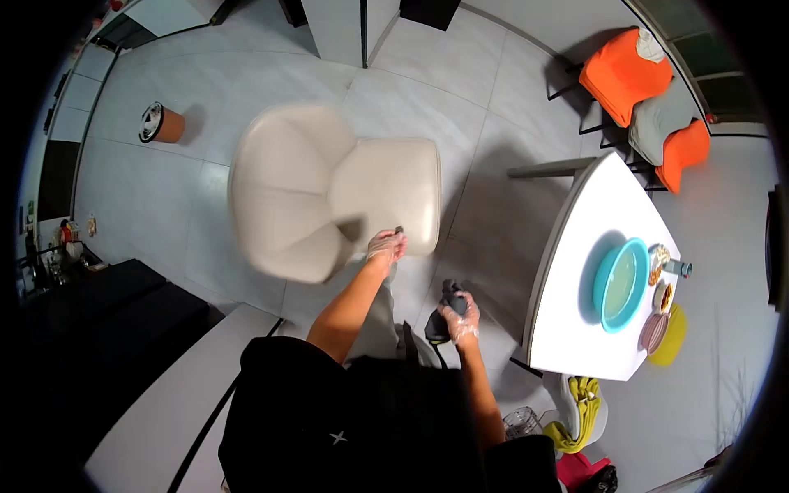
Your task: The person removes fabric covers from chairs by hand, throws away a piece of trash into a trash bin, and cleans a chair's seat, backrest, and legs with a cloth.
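Note:
My left hand (386, 246) is over the front edge of a beige padded chair (382, 185), fingers closed on a small dark object (399, 231) too small to name. My right hand (462, 316) is wrapped round a dark grey item (438, 325), perhaps a shoe or a cloth, hanging beside my legs above the tiled floor. Something clear and shiny, like a thin plastic glove, covers each hand. The chair's seat faces the white table, and its rounded backrest is on the left.
A white table (567, 279) stands at the right, bearing a turquoise basin (621, 285) of liquid and small dishes. Orange chairs (626, 74) are at the back right. A brown bin (168, 126) stands at the back left, and a yellow-green cloth (585, 411) lies below the table.

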